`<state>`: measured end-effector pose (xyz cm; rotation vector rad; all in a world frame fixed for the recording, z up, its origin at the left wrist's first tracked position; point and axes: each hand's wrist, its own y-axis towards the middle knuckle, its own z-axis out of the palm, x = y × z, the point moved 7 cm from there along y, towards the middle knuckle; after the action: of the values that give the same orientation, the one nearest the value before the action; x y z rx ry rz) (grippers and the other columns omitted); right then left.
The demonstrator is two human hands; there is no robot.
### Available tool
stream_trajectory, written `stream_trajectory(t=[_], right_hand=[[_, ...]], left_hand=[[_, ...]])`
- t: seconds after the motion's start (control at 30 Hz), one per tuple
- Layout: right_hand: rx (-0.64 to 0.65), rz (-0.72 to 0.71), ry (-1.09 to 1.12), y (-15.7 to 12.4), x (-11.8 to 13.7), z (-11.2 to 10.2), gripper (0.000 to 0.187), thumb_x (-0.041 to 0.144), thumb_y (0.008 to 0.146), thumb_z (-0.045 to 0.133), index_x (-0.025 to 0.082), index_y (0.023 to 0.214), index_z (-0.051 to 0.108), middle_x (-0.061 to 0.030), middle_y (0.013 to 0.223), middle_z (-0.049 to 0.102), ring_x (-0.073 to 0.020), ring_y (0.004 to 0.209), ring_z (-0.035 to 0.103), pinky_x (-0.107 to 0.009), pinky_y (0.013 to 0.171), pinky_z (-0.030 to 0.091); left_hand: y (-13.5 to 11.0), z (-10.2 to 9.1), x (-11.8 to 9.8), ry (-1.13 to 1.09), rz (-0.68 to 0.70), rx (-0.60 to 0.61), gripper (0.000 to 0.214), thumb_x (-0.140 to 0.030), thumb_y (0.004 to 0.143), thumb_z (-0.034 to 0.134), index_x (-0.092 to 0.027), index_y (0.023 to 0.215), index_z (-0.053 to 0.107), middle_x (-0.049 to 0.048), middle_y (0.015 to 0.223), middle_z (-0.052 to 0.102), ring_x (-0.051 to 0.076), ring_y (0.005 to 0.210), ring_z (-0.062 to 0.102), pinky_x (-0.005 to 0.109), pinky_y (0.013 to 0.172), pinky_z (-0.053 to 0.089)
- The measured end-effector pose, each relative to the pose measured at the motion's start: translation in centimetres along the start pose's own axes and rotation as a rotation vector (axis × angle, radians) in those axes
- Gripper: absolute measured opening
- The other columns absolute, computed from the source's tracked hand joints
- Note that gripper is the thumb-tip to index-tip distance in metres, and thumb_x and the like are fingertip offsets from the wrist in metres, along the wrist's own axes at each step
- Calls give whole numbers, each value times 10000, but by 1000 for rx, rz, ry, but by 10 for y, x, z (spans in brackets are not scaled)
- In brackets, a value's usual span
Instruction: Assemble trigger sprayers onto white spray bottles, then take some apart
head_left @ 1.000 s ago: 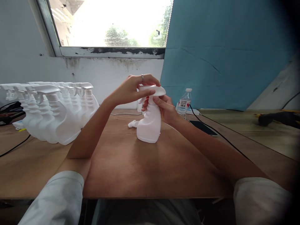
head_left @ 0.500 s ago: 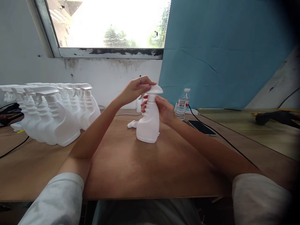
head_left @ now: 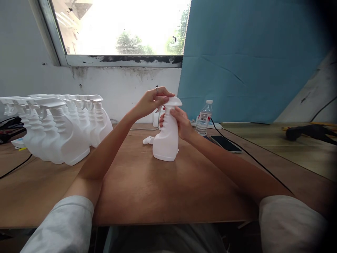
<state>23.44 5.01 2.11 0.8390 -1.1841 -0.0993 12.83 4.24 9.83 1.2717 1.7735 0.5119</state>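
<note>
A white spray bottle (head_left: 165,142) stands upright on the brown table in front of me, its trigger head (head_left: 173,102) on top of the neck. My left hand (head_left: 154,100) is closed on the trigger head from the left, fingers over its top and thumb along its side. Around the bottle's neck, from the right, my right hand (head_left: 183,123) is wrapped with the thumb at the front; some of its fingers show behind the bottle. Just left of the bottle's base lies a small white sprayer part (head_left: 149,140), partly hidden by the bottle.
Rows of white spray bottles (head_left: 73,137) with trigger heads stand at the left. A clear water bottle (head_left: 203,121), a phone (head_left: 225,144) and a black cable (head_left: 250,160) are at the right. Behind hangs a blue sheet (head_left: 237,63) beside the window.
My right thumb has come round to the front of the neck, and the fingers have shifted a little. My left hand keeps its hold; the bottle stays in place.
</note>
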Motion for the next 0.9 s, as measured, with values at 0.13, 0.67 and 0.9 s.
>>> stream_trajectory(t=[0.13, 0.67, 0.9], right_hand=[[2, 13, -36, 1, 2, 3, 412, 488, 776, 743, 189, 958, 526, -7, 708, 642, -145, 579, 614, -306, 563, 528], [7, 12, 6, -2, 2, 0, 382, 487, 799, 706, 190, 985, 554, -22, 753, 647, -165, 635, 634, -323, 587, 542], [8, 27, 14, -4, 1, -1, 415, 511, 794, 697, 147, 973, 611, -56, 798, 654, -158, 645, 628, -318, 597, 539]], left_hand=[[0, 1, -4, -54, -9, 13, 151, -297, 929, 588, -169, 981, 649, 79, 1061, 673, 67, 608, 545, 231, 560, 454], [-3, 3, -14, 47, -59, -1, 175, -302, 906, 593, -145, 960, 649, 79, 1053, 696, 41, 550, 508, 220, 553, 460], [-3, 2, -9, 43, -71, 6, 192, -316, 910, 584, -148, 983, 639, 75, 1065, 690, 51, 602, 544, 217, 584, 474]])
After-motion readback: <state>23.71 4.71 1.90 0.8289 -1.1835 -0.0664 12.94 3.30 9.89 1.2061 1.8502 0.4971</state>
